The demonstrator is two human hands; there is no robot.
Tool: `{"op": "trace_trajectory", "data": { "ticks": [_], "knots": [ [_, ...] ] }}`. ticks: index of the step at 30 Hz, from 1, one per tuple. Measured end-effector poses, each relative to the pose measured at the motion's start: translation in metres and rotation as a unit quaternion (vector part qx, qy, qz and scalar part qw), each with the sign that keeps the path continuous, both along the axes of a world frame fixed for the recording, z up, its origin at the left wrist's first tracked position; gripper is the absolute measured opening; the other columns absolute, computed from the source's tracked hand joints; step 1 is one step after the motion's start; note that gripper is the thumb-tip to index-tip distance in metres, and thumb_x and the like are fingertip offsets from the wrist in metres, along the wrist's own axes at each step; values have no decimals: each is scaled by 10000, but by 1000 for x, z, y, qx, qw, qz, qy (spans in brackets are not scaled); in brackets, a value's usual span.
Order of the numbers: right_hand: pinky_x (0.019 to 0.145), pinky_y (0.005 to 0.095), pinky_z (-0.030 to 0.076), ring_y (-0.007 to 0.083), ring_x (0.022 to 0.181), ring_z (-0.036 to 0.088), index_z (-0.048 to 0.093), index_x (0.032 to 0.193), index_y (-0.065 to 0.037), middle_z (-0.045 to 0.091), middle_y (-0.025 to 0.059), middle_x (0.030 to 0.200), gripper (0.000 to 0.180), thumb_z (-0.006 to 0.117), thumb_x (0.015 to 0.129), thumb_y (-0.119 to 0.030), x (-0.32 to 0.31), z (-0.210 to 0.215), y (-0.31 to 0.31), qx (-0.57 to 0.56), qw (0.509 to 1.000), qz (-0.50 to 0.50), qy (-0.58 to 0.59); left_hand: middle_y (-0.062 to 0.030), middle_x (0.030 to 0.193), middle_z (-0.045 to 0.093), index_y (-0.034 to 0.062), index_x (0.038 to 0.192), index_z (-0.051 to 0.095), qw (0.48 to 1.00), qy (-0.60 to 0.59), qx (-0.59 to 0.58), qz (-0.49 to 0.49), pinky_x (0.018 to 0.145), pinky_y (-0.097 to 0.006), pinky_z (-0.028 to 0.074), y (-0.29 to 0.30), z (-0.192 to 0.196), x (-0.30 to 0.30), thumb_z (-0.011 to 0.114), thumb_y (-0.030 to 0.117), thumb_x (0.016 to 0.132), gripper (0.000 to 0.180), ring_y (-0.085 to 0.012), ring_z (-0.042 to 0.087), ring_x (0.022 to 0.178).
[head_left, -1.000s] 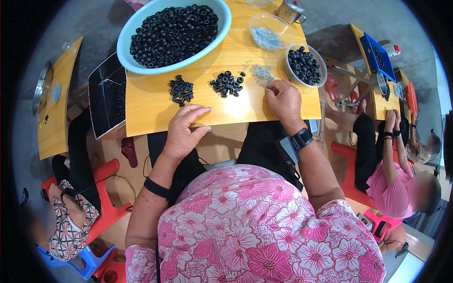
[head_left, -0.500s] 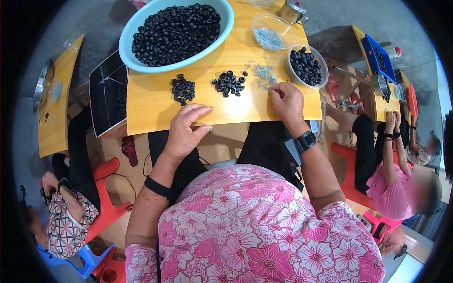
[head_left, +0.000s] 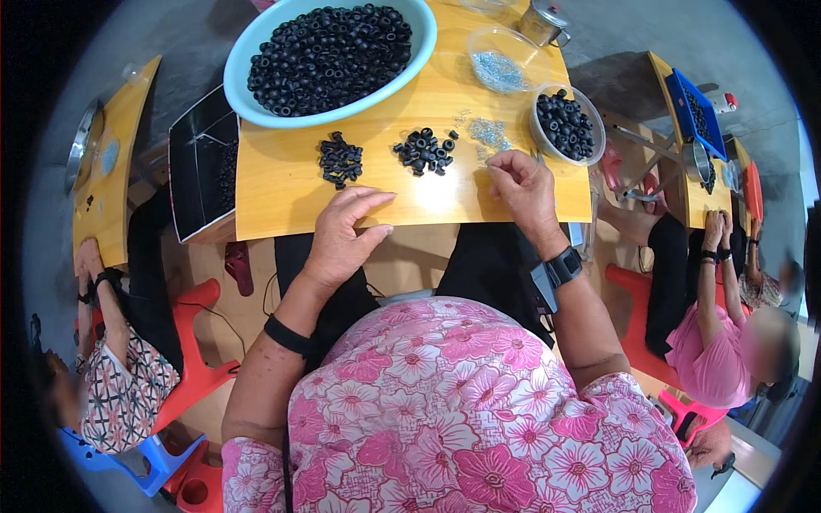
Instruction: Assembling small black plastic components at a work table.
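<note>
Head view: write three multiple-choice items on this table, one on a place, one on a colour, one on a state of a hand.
1. Where does the small bowl of black rings stand?
A. at the table's right end, beyond the right hand
B. at the table's left edge
C. on the floor

2. What colour is the big basin that holds the black rings?
A. red
B. light blue
C. black

3. How is the left hand?
A. closed in a grip on the basin's rim
B. lifted high above the table
C. open, fingers spread over the table's near edge

Answers:
1 A, it stands just past the right hand on the yellow table.
2 B, its rim is pale blue.
3 C, the fingers lie spread with nothing held.
</note>
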State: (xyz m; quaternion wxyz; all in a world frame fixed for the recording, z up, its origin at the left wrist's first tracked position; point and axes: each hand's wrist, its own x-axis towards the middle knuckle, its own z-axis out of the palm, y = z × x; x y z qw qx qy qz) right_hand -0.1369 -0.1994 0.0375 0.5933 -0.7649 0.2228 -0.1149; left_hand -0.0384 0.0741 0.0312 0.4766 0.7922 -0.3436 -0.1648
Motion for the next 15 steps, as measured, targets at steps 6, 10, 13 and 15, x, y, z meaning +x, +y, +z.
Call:
{"op": "trace_trajectory", "data": {
  "ticks": [6, 10, 13, 15],
  "knots": [
    [616, 240, 508, 103, 648, 631, 661, 899, 3, 693, 46, 788, 30, 676, 874, -5, 9, -3, 13, 113, 994, 4, 3, -100, 1076, 645, 38, 1145, 691, 998, -13, 27, -50, 819, -301, 525, -11, 11, 8, 699, 20, 815, 331, -224, 650, 952],
    [613, 242, 512, 99, 653, 632, 658, 900, -1, 702, 58, 803, 34, 673, 873, 15, 8, -20, 11, 138, 990, 13, -6, -86, 996, 624, 41, 1115, 684, 1000, 6, -20, 12, 738, -273, 526, -34, 5, 10, 693, -1, 812, 306, -190, 640, 837],
    [618, 239, 514, 97, 656, 633, 660, 902, -5, 710, 65, 815, 43, 667, 875, 28, 7, -22, 11, 152, 988, 16, -29, -83, 931, 594, 45, 1107, 672, 999, -13, -36, 26, 694, -270, 516, -48, 3, 15, 701, -4, 810, 303, -165, 610, 770],
    [622, 237, 514, 94, 657, 632, 663, 911, -7, 713, 64, 821, 44, 663, 882, 26, 7, -23, 11, 155, 987, 22, -27, -81, 914, 582, 62, 1116, 665, 998, -56, -28, 21, 663, -275, 505, -56, 4, 18, 715, 7, 807, 317, -157, 585, 713]
  ]
}}
